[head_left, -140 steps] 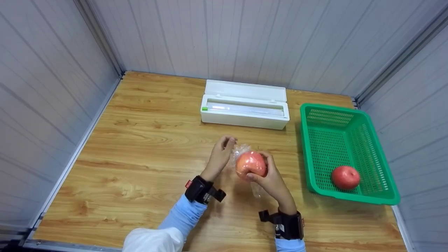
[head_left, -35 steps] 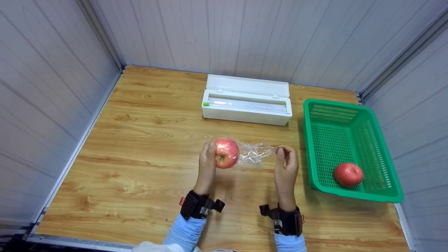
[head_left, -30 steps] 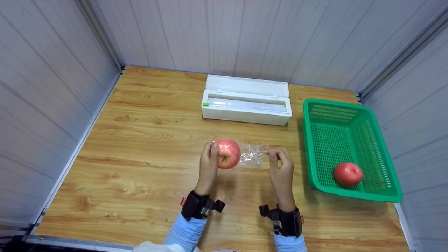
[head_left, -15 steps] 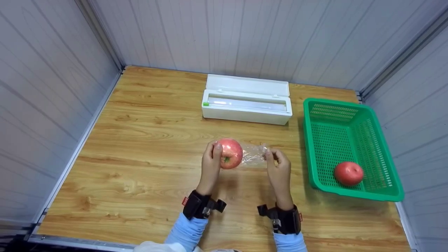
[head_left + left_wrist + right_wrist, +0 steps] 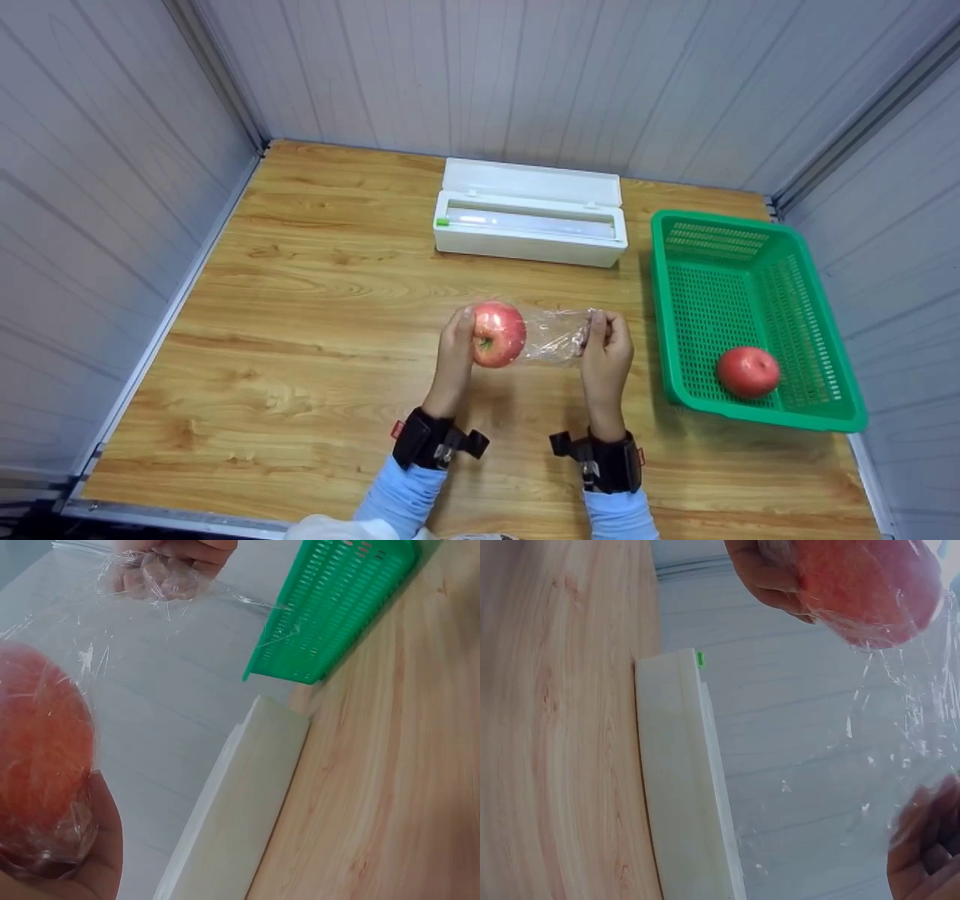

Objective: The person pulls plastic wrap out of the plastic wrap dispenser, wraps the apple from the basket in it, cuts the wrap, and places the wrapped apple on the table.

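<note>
Left hand (image 5: pixel 455 345): clamped on a red apple (image 5: pixel 501 334) from its left side, thumb along the edge and fingers curled behind it.
Right hand (image 5: pixel 609 352): pinching the bunched right end of some clear cling film (image 5: pixel 551 337), well apart from the left hand.
Held apple: raised above the table, between the two hands but touching only the left one, its stem end turned toward the near left.
Film: wrinkled and glossy, spanning from the apple across to the right hand; it appears to pass around the fruit, though such clear material is hard to trace.
Wrists: black straps (image 5: pixel 421 439) worn over light blue sleeves (image 5: pixel 401 487).
Dispenser box (image 5: pixel 525 248): long and white, on the far side beyond the hands, its lid (image 5: pixel 532 182) tipped back toward the far wall (image 5: pixel 525 75); a roll (image 5: pixel 532 223) lies inside, and a small green tab (image 5: pixel 442 222) sits at the left end.
Basket (image 5: pixel 662 315): green perforated plastic, to the right, with a second red apple (image 5: pixel 748 372) resting toward its near end.
Table (image 5: pixel 300 322): wood-grain top beneath everything.
</note>
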The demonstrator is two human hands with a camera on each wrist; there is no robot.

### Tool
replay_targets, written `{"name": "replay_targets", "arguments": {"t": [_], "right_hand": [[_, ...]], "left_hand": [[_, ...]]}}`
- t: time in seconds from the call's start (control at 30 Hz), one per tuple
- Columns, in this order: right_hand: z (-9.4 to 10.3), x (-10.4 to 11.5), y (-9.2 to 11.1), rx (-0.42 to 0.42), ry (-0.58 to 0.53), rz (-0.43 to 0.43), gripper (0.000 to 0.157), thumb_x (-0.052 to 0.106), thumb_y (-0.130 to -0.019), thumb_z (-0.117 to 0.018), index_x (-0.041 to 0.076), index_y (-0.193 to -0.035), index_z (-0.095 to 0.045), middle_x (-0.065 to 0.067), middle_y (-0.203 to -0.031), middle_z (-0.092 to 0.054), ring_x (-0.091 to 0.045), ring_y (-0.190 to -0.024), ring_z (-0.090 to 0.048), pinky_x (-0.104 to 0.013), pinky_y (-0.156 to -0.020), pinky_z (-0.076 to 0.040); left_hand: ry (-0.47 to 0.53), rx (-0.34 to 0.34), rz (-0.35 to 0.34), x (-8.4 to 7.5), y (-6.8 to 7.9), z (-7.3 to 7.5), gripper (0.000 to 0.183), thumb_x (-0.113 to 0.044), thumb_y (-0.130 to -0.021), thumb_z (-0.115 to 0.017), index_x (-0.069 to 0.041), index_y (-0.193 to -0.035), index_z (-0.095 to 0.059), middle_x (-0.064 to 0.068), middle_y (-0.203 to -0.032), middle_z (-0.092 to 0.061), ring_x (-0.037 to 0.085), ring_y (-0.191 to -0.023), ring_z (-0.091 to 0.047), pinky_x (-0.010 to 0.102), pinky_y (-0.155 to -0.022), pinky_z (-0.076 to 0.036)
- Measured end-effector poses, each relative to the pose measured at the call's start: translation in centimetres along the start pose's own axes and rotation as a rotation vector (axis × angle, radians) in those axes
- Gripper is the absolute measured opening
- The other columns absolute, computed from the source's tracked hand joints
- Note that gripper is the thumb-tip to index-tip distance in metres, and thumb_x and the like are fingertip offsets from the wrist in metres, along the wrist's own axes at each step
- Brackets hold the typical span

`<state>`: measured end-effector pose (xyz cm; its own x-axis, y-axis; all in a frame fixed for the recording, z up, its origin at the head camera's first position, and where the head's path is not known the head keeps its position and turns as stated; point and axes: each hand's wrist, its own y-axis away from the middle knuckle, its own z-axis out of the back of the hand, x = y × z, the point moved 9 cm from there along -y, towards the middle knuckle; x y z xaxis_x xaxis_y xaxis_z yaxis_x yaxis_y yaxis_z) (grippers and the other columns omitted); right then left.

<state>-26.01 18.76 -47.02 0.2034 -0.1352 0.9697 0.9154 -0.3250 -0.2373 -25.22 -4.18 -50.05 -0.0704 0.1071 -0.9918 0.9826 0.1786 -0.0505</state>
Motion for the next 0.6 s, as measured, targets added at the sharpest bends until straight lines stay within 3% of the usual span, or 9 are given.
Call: {"name": "replay_targets", "arguments": {"t": [0.13, 0.27, 0.37, 0.47, 0.6], "right_hand": [[0.2, -0.1, 0.0, -0.009, -0.004, 0.01, 0.02, 0.007, -0.098, -0.043, -0.009, -0.091, -0.052, 0.001, -0.063, -0.045, -0.005, -0.051, -0.043, -0.018, -0.044, -0.04], [0.8, -0.2, -0.1, -0.059, 0.009, -0.009, 0.024, 0.013, -0.099, -0.043, -0.007, -0.093, -0.054, 0.0, -0.074, -0.052, -0.007, -0.067, -0.05, -0.021, -0.061, -0.046], [1.2, -1.1, -0.4, -0.069, 0.027, -0.09, 0.032, 0.022, -0.101, -0.037, -0.005, -0.1, -0.054, -0.006, -0.087, -0.055, -0.011, -0.078, -0.053, -0.02, -0.071, -0.046], [0.7, -2.8, -0.5, 0.014, 0.09, -0.203, 0.045, 0.031, -0.102, -0.026, -0.005, -0.113, -0.05, -0.018, -0.099, -0.057, -0.01, -0.078, -0.055, -0.017, -0.065, -0.047], [-1.1, -4.7, 0.2, 0.253, 0.087, -0.316, 0.065, 0.046, -0.098, -0.015, -0.007, -0.131, -0.035, -0.033, -0.113, -0.052, -0.015, -0.073, -0.065, -0.022, -0.054, -0.053]], "left_hand": [[0.002, -0.003, 0.006, 0.1, 0.0, -0.1, 0.041, -0.026, -0.096, -0.034, 0.002, -0.113, -0.058, 0.013, -0.103, -0.061, 0.013, -0.097, -0.054, 0.029, -0.089, -0.043], [-0.03, -0.045, 0.026, 0.4, -0.1, 0.3, 0.039, -0.028, -0.095, -0.04, 0.0, -0.115, -0.057, 0.016, -0.108, -0.061, 0.019, -0.103, -0.056, 0.032, -0.092, -0.045], [-0.038, -0.085, 0.01, 0.2, 0.0, 0.7, 0.04, -0.031, -0.093, -0.042, -0.001, -0.115, -0.057, 0.017, -0.108, -0.061, 0.022, -0.104, -0.056, 0.034, -0.092, -0.045], [-0.021, -0.103, -0.016, 0.0, 0.0, 1.0, 0.042, -0.033, -0.091, -0.042, -0.001, -0.114, -0.056, 0.017, -0.107, -0.061, 0.022, -0.101, -0.056, 0.035, -0.089, -0.046], [-0.012, -0.091, -0.05, -0.3, 0.1, 0.9, 0.044, -0.035, -0.09, -0.041, -0.002, -0.115, -0.055, 0.017, -0.106, -0.06, 0.02, -0.099, -0.057, 0.034, -0.088, -0.046]]}}
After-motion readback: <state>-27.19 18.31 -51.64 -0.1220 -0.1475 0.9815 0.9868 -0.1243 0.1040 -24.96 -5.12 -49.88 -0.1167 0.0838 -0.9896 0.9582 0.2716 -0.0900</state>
